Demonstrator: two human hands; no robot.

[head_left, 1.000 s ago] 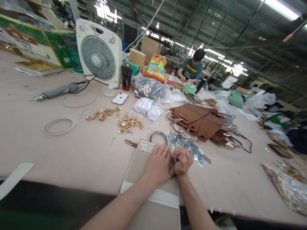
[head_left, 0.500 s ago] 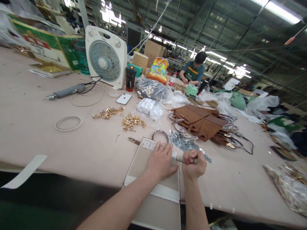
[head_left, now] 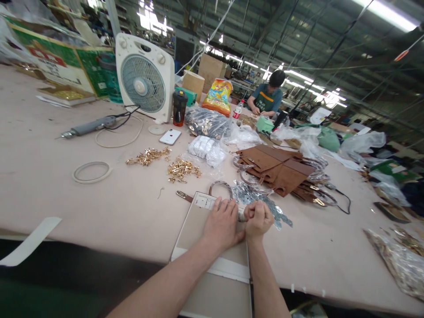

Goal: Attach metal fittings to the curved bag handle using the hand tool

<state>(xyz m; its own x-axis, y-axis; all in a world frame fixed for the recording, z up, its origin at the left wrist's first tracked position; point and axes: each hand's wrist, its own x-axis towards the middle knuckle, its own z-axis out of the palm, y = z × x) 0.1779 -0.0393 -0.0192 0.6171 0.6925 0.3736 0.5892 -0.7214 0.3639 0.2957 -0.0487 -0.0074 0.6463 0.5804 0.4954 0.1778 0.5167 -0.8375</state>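
My left hand point(head_left: 221, 224) lies flat on a beige bag panel point(head_left: 190, 225), fingers stretched toward its far edge. Beside it, at the panel's right edge, my right hand point(head_left: 259, 221) is a fist around a handled tool point(head_left: 241, 215). Only a short pale part of the tool shows; its kind cannot be made out. From the panel's far side a round bag handle point(head_left: 221, 183) sticks up, and a brown strap point(head_left: 184, 195) with a gold fitting reaches out to the left. Thin grey metal plates point(head_left: 261, 201) lie scattered just beyond my right hand.
Gold fittings point(head_left: 183, 169) are heaped beyond the panel, near a phone point(head_left: 170, 137). Brown bags point(head_left: 278, 168) are stacked to the right. An electric screwdriver point(head_left: 89, 127), a tape roll point(head_left: 92, 172) and a fan point(head_left: 144, 79) stand left. A co-worker point(head_left: 266, 96) sits across the table.
My right hand has moved left, closer to my left hand, and covers more of the tool. My left hand stays flat on the panel.
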